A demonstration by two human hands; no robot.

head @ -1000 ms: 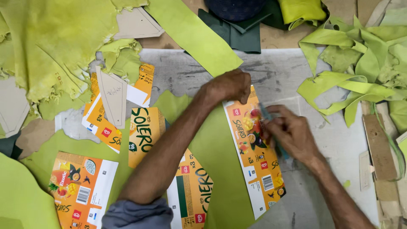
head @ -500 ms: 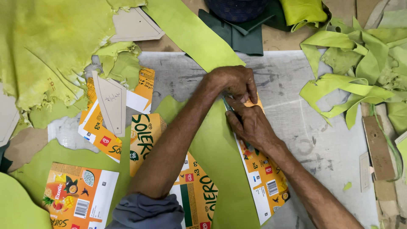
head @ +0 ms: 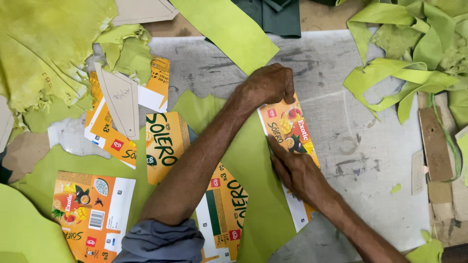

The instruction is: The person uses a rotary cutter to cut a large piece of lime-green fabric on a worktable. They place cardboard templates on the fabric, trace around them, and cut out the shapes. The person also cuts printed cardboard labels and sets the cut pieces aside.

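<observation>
A long orange printed carton template (head: 292, 129) lies on a flat yellow-green leather sheet (head: 253, 165) on the grey work surface (head: 370, 146). My left hand (head: 268, 85) reaches across from the lower left and presses down on the template's far end, fingers curled over its edge. My right hand (head: 297, 170) sits lower, on the template's left edge, with fingers pinched together around a small tool that is mostly hidden. Its fingertips touch the line where the template meets the leather.
More orange carton pieces lie at left (head: 92, 214) and centre (head: 163, 146), one under a beige pointed pattern (head: 119, 102). A crumpled green hide (head: 44, 44) fills the top left, a wide green strip (head: 229, 29) the top. Green offcuts (head: 414, 48) and brown card scraps (head: 434, 146) pile at right.
My right hand joined the left at the template's top, then slid down along its left edge toward me. The left hand stayed pressed on the top end.
</observation>
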